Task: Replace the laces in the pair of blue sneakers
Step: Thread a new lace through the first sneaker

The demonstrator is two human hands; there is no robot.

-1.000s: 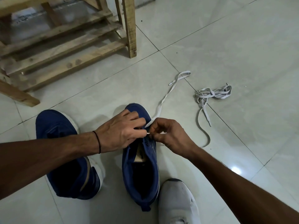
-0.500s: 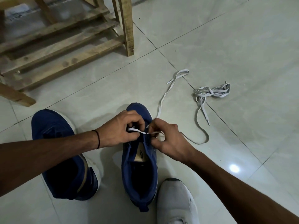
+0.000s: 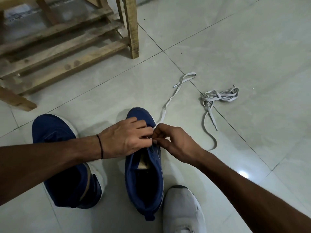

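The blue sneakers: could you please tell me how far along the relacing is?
Done: neither sneaker shows an old lace. In hand: the left hand and right hand pinch a white lace at the toe end of the middle sneaker. Left: its upper eyelets, then the other sneaker, still unlaced; a bundled lace waits on the floor.

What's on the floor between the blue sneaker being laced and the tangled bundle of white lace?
Head view: a flat white lace strand trails off from the blue sneaker; otherwise bare floor tile up to the tangled lace bundle.
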